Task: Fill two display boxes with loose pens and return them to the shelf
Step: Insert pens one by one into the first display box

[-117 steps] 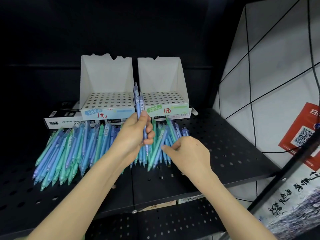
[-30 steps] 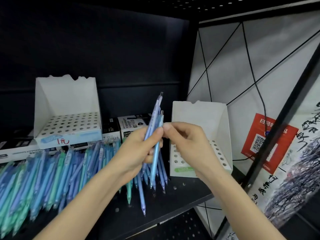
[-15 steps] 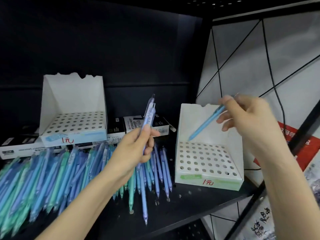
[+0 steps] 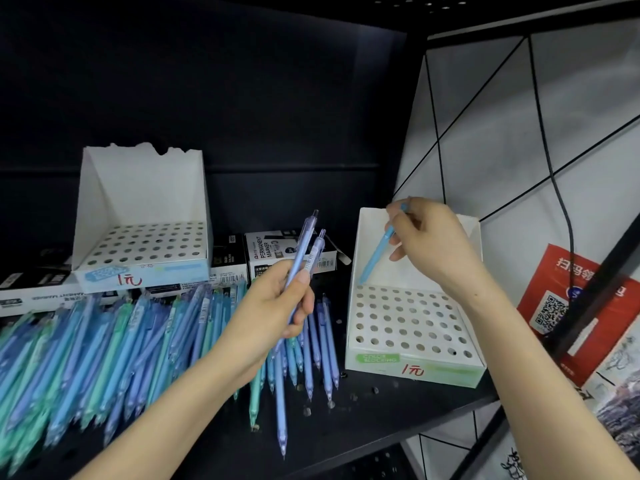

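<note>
- Black perforated metal shelf (image 4: 381, 403) inside a dark shelving unit, seen from above by the person working at it; to the right is a white wall panel (image 4: 519, 150) crossed by thin black lines.
- Left display box (image 4: 145, 188): white card with a torn top edge. It stands at the back left of the shelf on flat marker boxes (image 4: 273, 251), and the holes of its grid that can be seen hold no pens.
- Right display box (image 4: 415, 362): white with a green front label. It sits near the shelf's right front edge, well apart from the other box, and its hole grid holds no pens either.
- Loose pens (image 4: 104, 348): a wide heap of blue, purple and green pens lying across the left and middle of the shelf, tips toward the viewer.
- Left hand (image 4: 277, 306): raised above the heap with the forearm coming up from the lower left. Fingers and thumb are curled around two purple-blue pens (image 4: 304, 247) held nearly upright, clicker ends up.
- Right hand (image 4: 433, 244): held over the back of the right display box, wrist bent downward. Thumb and fingers pinch the upper part of a light blue pen (image 4: 375, 258).
- That pen slants down and to the left, its tip at the back left corner of the hole grid; whether it has entered a hole cannot be told.
- Red poster (image 4: 568, 296) with a QR code hangs on the wall at far right.
</note>
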`<action>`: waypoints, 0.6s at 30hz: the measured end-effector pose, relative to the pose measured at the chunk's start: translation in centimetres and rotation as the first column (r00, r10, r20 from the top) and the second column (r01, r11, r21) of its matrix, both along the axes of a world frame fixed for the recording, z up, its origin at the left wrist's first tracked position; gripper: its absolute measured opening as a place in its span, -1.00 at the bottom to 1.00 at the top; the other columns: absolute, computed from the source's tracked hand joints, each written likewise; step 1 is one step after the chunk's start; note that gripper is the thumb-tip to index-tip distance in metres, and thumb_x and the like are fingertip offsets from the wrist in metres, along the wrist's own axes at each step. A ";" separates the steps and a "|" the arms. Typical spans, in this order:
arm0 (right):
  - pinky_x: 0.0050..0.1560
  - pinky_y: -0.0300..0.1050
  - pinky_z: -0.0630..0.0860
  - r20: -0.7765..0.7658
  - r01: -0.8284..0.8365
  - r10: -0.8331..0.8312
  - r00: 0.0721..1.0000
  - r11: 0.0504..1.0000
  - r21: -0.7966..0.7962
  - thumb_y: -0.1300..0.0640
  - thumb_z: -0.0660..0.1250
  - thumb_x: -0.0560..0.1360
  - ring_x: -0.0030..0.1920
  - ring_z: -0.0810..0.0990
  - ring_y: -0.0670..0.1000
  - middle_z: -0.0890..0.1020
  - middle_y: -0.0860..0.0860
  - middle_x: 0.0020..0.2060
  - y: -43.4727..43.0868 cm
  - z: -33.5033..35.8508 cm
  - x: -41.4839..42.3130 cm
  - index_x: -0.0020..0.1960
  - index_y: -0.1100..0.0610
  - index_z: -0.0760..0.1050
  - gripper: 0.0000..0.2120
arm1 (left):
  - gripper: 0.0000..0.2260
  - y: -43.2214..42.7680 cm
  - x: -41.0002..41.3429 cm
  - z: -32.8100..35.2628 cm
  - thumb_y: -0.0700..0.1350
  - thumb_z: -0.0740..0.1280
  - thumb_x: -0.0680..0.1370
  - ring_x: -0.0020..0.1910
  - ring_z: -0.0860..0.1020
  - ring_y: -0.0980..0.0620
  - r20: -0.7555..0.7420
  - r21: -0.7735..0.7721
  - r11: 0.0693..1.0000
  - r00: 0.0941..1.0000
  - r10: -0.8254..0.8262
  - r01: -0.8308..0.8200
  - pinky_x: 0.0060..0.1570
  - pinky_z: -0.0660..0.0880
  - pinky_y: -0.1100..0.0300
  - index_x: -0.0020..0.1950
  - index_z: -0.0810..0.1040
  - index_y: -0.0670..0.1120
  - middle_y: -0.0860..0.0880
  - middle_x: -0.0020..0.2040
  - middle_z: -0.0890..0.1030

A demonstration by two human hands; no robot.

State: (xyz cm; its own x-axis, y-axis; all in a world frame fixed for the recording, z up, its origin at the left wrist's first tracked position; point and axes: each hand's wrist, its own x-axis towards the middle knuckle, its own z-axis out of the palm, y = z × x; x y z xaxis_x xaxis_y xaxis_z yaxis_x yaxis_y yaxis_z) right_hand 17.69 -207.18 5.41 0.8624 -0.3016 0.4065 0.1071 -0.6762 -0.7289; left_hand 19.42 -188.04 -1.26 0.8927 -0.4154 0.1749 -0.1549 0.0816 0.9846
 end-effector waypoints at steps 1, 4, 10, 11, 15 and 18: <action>-0.06 0.04 0.58 -0.007 -0.006 0.006 1.000 1.000 -0.016 0.15 0.10 0.60 -0.41 0.59 -0.12 0.59 0.02 -0.25 0.0 0.1 0.1 0.00 0.12 0.47 -0.82 | -0.85 0.0 0.0 0.0 -0.11 0.15 0.61 -0.53 0.30 0.17 0.005 0.001 1.000 1.000 0.003 -0.003 -0.57 0.22 0.35 0.04 0.45 -0.15 -0.02 -0.39 0.45; -0.04 0.11 0.58 -0.046 -0.028 0.027 0.999 0.999 -0.021 0.13 0.13 0.60 -0.38 0.61 -0.10 0.62 0.10 -0.22 0.0 -0.2 0.5 0.02 0.12 0.46 -0.85 | -0.87 0.1 0.0 -0.2 -0.10 0.15 0.61 -0.51 0.31 0.15 0.010 0.001 1.000 1.000 0.012 -0.012 -0.56 0.21 0.31 -0.01 0.40 -0.14 -0.03 -0.37 0.47; -0.12 0.00 0.61 0.069 0.036 -0.041 0.997 0.996 0.080 0.19 0.31 0.51 -0.35 0.63 -0.05 0.64 0.02 -0.31 0.4 -2.0 1.4 -0.15 0.05 0.41 -0.89 | -0.87 0.1 -0.1 -0.2 -0.10 0.16 0.60 -0.54 0.34 0.16 -0.015 -0.003 1.000 1.000 -0.017 0.017 -0.57 0.23 0.32 -0.01 0.42 -0.15 -0.04 -0.36 0.52; -0.11 0.02 0.60 0.063 0.052 -0.057 0.996 0.996 0.072 0.17 0.33 0.49 -0.32 0.63 -0.02 0.63 -0.01 -0.31 0.6 -2.1 1.5 -0.18 0.04 0.43 -0.89 | -0.86 0.1 -0.1 -0.1 -0.10 0.16 0.59 -0.53 0.35 0.16 -0.022 -0.006 1.000 0.999 -0.024 0.024 -0.57 0.23 0.33 -0.02 0.43 -0.15 -0.04 -0.36 0.52; -0.10 0.11 0.58 0.027 0.110 -0.110 0.994 0.994 0.018 0.16 0.35 0.45 -0.24 0.61 0.08 0.58 -0.04 -0.37 1.4 -2.4 1.6 -0.23 0.05 0.47 -0.89 | -0.81 0.2 -0.5 0.2 -0.11 0.13 0.61 -0.53 0.38 0.18 -0.021 -0.010 0.999 0.999 -0.048 0.048 -0.55 0.28 0.35 -0.08 0.43 -0.19 0.02 -0.40 0.52; -0.14 -0.04 0.54 0.003 0.169 -0.169 0.986 0.984 -0.049 0.12 0.34 0.47 -0.21 0.60 0.12 0.62 0.06 -0.31 1.9 -2.4 1.4 -0.15 0.14 0.53 -0.91 | -0.80 0.2 -0.9 0.4 -0.11 0.13 0.61 -0.53 0.38 0.18 -0.010 -0.029 0.997 0.998 -0.068 0.067 -0.53 0.30 0.35 -0.09 0.44 -0.19 0.03 -0.41 0.52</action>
